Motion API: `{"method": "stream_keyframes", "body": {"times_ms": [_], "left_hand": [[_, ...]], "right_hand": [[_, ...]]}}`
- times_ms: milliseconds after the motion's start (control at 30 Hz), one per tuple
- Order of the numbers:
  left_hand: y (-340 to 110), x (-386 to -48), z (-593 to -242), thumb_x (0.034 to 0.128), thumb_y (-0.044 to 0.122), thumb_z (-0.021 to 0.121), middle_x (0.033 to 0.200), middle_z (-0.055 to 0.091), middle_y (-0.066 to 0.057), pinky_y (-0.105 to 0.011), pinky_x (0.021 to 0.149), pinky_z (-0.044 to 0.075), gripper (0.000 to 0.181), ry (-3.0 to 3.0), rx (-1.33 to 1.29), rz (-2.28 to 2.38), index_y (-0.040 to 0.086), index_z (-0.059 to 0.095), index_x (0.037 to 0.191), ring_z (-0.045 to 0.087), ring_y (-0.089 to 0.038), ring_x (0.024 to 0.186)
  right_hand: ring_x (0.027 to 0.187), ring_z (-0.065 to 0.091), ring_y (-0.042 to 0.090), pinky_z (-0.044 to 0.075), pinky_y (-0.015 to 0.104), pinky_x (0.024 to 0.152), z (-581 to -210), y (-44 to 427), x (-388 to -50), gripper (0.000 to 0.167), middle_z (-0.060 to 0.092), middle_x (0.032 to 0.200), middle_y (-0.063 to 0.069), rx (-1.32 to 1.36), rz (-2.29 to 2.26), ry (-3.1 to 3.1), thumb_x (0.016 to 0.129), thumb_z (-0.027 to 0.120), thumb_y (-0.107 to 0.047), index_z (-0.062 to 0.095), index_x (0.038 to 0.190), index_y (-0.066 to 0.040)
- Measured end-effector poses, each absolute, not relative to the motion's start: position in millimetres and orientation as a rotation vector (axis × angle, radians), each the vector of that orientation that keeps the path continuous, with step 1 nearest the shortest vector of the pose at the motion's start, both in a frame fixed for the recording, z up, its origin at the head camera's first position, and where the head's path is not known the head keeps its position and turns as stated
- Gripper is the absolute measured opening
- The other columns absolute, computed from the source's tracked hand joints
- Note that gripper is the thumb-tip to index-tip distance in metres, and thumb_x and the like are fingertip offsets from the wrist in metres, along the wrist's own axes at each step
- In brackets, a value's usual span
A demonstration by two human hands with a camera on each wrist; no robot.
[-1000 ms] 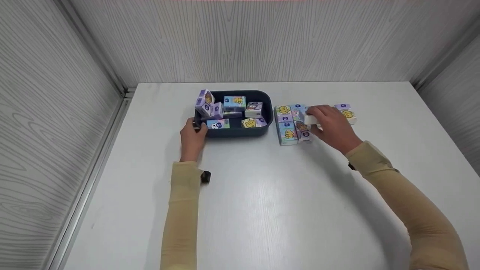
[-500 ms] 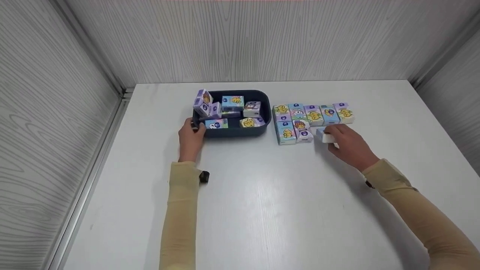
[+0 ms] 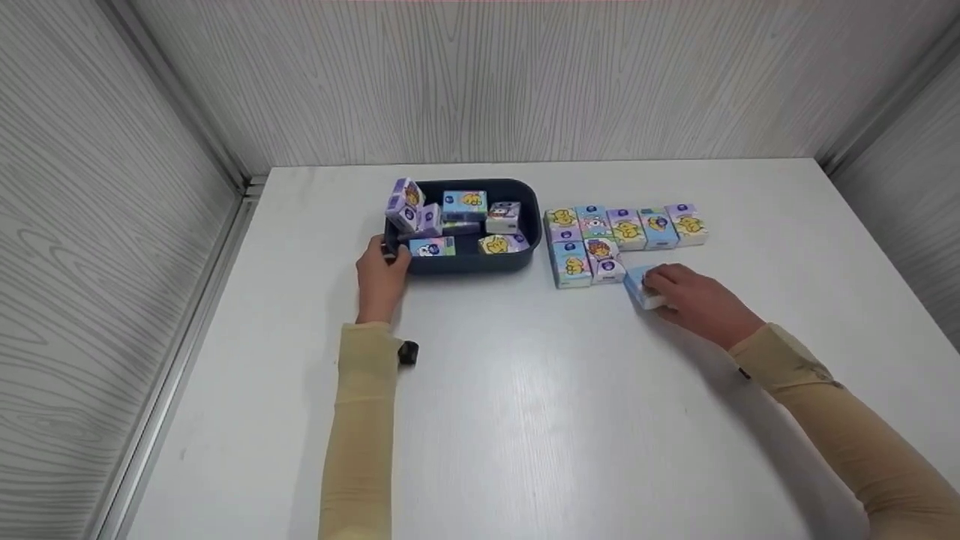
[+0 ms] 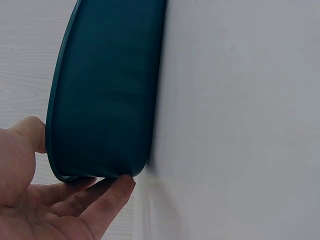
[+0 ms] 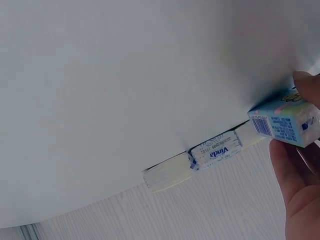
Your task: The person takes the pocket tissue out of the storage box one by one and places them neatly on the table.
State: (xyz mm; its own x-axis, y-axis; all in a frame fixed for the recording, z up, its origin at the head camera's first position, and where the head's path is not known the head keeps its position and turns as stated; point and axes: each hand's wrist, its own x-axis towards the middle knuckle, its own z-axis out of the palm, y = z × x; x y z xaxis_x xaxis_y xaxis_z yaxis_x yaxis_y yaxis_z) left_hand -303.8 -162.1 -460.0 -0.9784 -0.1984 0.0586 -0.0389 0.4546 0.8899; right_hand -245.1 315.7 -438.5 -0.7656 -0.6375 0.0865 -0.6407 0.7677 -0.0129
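Observation:
My left hand (image 3: 381, 285) holds the near left corner of a dark teal plastic bin (image 3: 472, 264), thumb at the rim and fingers against the outer wall, as the left wrist view shows. Inside the bin lie several small tissue packs (image 3: 465, 202); one purple pack (image 3: 406, 204) leans up on its left side. My right hand (image 3: 697, 304) pinches a light blue tissue pack (image 5: 280, 125) between thumb and fingers. It is tilted, low over the table, close to the right end of the front row; whether it touches the table I cannot tell.
Right of the bin, tissue packs lie side by side: a back row ending in a purple pack (image 3: 687, 223), and two in front, one blue (image 3: 571, 264) and one purple (image 3: 604, 260). A wood-grain panel (image 3: 480, 82) stands behind the white table (image 3: 480, 420).
My right hand has moved from over the back row toward the front and right, carrying the blue pack, and then lowered it beside the front row. The left hand stays on the bin.

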Motion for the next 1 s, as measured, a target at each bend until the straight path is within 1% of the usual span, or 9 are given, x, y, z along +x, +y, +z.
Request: {"method": "stream_keyframes", "body": {"times_ms": [167,367,633,833,1000], "left_hand": [[-163,-304,-460,0.0956,0.019,0.054,0.120,0.058,-0.019,-0.038,0.096,0.041,0.040,-2.524,0.193,-1.552,-0.004,0.049,0.128,0.054,-0.025,0.111],[-164,-305,-459,0.0961,0.020,0.053,0.123,0.057,-0.019,-0.037,0.098,0.040,0.042,-2.538,0.202,-1.562,-0.005,0.048,0.130,0.052,-0.024,0.114],[-162,-302,-458,0.0959,0.021,0.053,0.115,0.059,-0.018,-0.038,0.089,0.044,0.040,-2.519,0.183,-1.553,-0.004,0.050,0.128,0.055,-0.024,0.103],[-162,-303,-458,0.0961,0.020,0.053,0.119,0.059,-0.018,-0.037,0.092,0.043,0.042,-2.526,0.181,-1.553,-0.005,0.049,0.129,0.054,-0.023,0.106],[-163,-303,-459,0.0958,0.020,0.053,0.118,0.059,-0.017,-0.037,0.092,0.042,0.041,-2.531,0.184,-1.543,-0.004,0.049,0.128,0.054,-0.023,0.106]], "right_hand": [[0.117,0.050,0.031,0.044,0.046,0.095,-439,314,-249,0.050,0.055,0.123,0.016,1.034,0.076,-2.898,0.079,0.078,-0.007,0.056,0.124,-0.001],[0.119,0.050,0.034,0.042,0.047,0.096,-441,310,-260,0.048,0.053,0.124,0.018,0.959,0.107,-2.965,0.083,0.073,-0.005,0.054,0.126,0.003],[0.122,0.047,0.035,0.040,0.047,0.099,-440,307,-270,0.045,0.052,0.127,0.020,0.936,0.158,-2.983,0.084,0.069,-0.001,0.054,0.126,0.005],[0.122,0.047,0.035,0.040,0.048,0.098,-440,303,-274,0.045,0.051,0.127,0.020,0.915,0.142,-2.994,0.086,0.068,-0.002,0.053,0.127,0.005],[0.119,0.048,0.036,0.041,0.048,0.097,-439,301,-276,0.043,0.052,0.126,0.021,0.925,0.165,-2.977,0.086,0.067,-0.001,0.054,0.126,0.006]]}}
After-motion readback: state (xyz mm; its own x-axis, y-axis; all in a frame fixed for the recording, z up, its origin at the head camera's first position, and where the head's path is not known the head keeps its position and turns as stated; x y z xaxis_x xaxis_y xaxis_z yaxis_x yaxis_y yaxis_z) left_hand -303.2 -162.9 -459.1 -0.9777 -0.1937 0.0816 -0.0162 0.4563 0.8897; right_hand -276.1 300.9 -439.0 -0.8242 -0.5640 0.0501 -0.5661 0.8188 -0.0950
